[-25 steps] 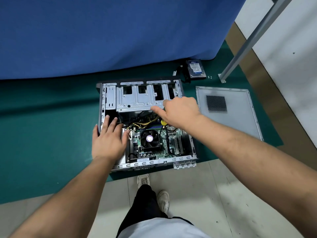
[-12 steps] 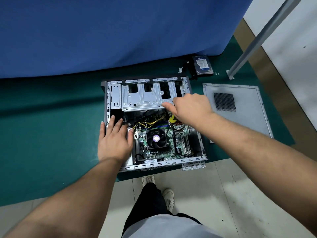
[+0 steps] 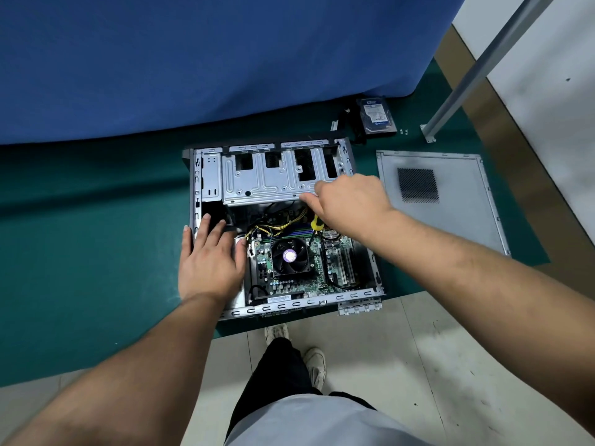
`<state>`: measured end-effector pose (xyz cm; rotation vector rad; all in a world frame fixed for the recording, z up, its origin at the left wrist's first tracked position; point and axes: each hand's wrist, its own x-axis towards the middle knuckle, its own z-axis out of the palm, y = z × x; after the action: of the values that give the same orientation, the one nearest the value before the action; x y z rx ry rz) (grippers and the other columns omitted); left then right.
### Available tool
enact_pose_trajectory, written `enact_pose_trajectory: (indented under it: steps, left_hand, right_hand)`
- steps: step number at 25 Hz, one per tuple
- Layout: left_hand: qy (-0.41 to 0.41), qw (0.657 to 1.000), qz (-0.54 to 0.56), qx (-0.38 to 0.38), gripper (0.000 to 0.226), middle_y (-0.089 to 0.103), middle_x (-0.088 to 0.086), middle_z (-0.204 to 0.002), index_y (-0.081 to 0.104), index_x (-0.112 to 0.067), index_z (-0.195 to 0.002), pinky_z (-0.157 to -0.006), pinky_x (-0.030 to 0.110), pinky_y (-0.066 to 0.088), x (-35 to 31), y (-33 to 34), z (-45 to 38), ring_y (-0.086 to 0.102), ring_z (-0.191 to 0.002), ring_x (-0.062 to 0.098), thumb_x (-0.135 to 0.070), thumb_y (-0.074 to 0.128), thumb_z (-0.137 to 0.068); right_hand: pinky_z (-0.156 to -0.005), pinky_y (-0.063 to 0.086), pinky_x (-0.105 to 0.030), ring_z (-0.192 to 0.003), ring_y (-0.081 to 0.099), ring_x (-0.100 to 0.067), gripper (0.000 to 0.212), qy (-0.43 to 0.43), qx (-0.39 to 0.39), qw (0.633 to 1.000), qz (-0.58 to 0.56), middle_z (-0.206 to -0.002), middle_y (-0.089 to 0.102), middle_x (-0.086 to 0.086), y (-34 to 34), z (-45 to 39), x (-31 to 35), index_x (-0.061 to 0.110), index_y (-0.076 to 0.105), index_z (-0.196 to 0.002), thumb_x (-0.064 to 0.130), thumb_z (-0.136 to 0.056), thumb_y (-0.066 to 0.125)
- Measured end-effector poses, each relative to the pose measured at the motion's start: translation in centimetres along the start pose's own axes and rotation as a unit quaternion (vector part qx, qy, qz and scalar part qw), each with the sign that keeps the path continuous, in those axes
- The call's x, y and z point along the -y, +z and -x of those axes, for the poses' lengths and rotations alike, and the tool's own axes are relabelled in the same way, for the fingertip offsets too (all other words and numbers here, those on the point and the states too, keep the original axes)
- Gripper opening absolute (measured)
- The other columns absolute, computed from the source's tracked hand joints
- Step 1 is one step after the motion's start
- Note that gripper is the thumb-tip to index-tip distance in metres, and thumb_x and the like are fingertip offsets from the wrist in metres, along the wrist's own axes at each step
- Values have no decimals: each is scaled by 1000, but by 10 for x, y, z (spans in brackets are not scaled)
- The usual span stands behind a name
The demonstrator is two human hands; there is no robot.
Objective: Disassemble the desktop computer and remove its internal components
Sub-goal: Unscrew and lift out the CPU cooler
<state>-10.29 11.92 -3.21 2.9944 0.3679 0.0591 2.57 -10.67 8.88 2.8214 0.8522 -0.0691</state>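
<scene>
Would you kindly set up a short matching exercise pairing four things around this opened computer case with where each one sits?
Things:
1. hard drive
2. side panel
3. cooler fan
4. left hand

Places:
A. flat on the green mat, right of the case
B. on the motherboard inside the case
C. by the blue cloth, beyond the case
D. resting on the case's left side

Pairs: 1-C, 2-A, 3-B, 4-D

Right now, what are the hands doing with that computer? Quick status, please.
Left hand flat on the case's left side. Right hand grips a yellow-handled tool at the drive cage. Fan, motherboard still in. Yellow cables nearby.
</scene>
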Motion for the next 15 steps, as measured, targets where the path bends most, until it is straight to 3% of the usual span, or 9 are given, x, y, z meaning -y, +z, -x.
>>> enact_pose_trajectory:
  steps: [2,4,6,8,10,11,13,15]
  left_hand:
    - [-1,1000,0,-1,60,52,-3,-151,68,-25,-123,-127,46,3,0,0,0,16,-156,17,-53,19,-104]
    - [-1,1000,-2,0,60,53,-3,-151,68,-25,-124,-127,46,3,0,0,-1,16,-156,17,-53,19,-104]
    - [-1,1000,-1,-1,59,53,-3,-151,68,-25,-124,-127,46,4,-1,0,-1,17,-155,17,-53,20,-104]
    - [-1,1000,2,-1,59,53,-3,-151,68,-25,-124,-127,47,4,-1,-1,-1,17,-155,17,-53,20,-104]
    - [-1,1000,1,-1,58,53,-3,-151,68,-25,-125,-127,47,3,0,-1,0,17,-155,17,-52,21,-104]
    - [-1,1000,0,-1,58,53,-3,-151,68,-25,-125,-127,47,3,0,-1,0,16,-155,17,-52,21,-104]
    - [1,1000,0,-2,57,53,-3,-151,68,-25,-125,-127,47,3,-1,-1,-1,17,-155,17,-52,22,-104]
    - [1,1000,0,-4,57,53,-3,-150,68,-25,-125,-127,47,3,-1,0,-1,17,-155,17,-52,22,-105]
  right_hand:
    - [-66,45,-37,-97,62,-34,39,-127,37,990,-44,-99,64,-10,0,-3,-8,13,56,-116,46,-104,38]
    - [-82,49,-40,-103,57,-29,37,-193,103,971,-95,-101,57,-6,-7,-1,-16,12,52,-113,44,-96,47]
    - [-62,44,-35,-86,58,-28,44,-120,75,987,-75,-80,49,1,-6,2,-12,19,44,-99,62,-93,39]
    - [-49,25,-27,-66,54,-25,62,8,12,1000,4,-61,39,4,-3,4,1,23,46,-91,78,-94,19]
    - [-49,23,-27,-66,56,-26,63,22,-9,999,22,-60,41,3,2,3,5,20,60,-93,70,-101,22]
    - [-50,32,-30,-73,60,-28,53,-32,-8,999,11,-68,52,0,4,1,2,18,61,-102,61,-104,30]
    - [-70,51,-40,-96,61,-31,33,-186,37,981,-33,-99,63,-6,0,1,-9,16,58,-117,43,-103,46]
    - [-83,54,-42,-103,58,-27,34,-230,94,965,-78,-107,59,-3,-8,3,-17,18,56,-124,37,-97,54]
